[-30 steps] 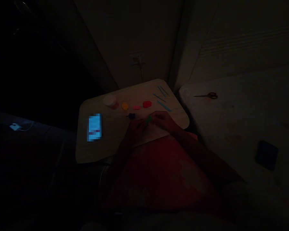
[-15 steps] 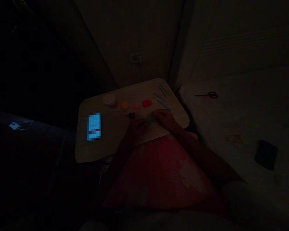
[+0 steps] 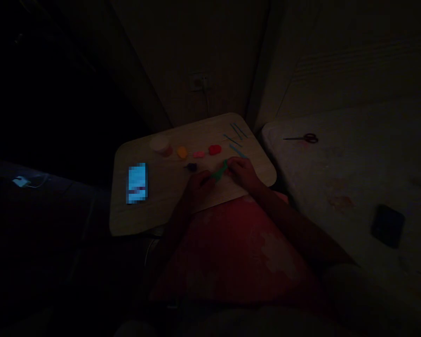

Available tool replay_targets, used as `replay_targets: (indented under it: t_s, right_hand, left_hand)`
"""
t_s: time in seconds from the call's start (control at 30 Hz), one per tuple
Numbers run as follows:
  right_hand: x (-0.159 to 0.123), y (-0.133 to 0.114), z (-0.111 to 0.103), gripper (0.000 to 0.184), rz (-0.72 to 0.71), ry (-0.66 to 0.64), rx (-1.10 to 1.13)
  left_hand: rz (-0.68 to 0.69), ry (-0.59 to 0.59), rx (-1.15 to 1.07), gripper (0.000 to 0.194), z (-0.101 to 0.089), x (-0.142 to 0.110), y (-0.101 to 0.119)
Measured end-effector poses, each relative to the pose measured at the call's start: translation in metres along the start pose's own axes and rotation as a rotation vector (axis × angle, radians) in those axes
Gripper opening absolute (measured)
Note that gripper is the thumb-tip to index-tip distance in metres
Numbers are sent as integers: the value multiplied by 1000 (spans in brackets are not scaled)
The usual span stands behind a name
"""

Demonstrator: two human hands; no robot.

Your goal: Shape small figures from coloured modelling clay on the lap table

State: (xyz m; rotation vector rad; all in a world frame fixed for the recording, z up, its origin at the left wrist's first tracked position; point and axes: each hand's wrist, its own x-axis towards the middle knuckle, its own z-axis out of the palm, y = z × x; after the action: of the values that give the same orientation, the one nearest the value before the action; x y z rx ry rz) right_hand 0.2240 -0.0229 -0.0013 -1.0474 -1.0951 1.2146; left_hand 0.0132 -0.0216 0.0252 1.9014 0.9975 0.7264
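In dim light, a green piece of modelling clay (image 3: pixel 219 173) stretches between my two hands over the small table's front half. My left hand (image 3: pixel 199 181) pinches its lower left end. The upper right end is in the fingers of my right hand (image 3: pixel 242 169). Just beyond my left hand lies a dark blue lump (image 3: pixel 192 167). Behind the green clay sit a red lump (image 3: pixel 214 150), a pink lump (image 3: pixel 198 154) and an orange lump (image 3: pixel 182 152). Several thin sticks (image 3: pixel 237 150) lie past my right hand.
A lit phone (image 3: pixel 136 183), its screen blurred, lies on the table's left (image 3: pixel 122 220). A pale tub (image 3: pixel 160 145) stands at the back left. On the light surface to the right are scissors (image 3: pixel 303 138) and a dark flat object (image 3: pixel 388 225). A wall socket (image 3: pixel 198 82) holds a plug.
More of the green clay shows between my hands now. My right hand has shifted slightly up; both hands keep their hold.
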Motion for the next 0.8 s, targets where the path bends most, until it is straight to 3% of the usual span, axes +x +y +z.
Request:
replay_targets:
  t_s: [0.43,0.6,0.73,0.8]
  right_hand:
    - [-1,-3,4,42,3,2,-47]
    - [3,3,1,46,-8,118,45]
    - [9,3,-8,48,-103,329,61]
    - [10,1,-11,48,-113,326,37]
  left_hand:
    - [43,60,95,30,-1,2,2]
    - [51,6,75,28,0,1,0]
    - [31,44,35,29,1,-4,-4]
    - [13,74,18,30,1,-3,-5]
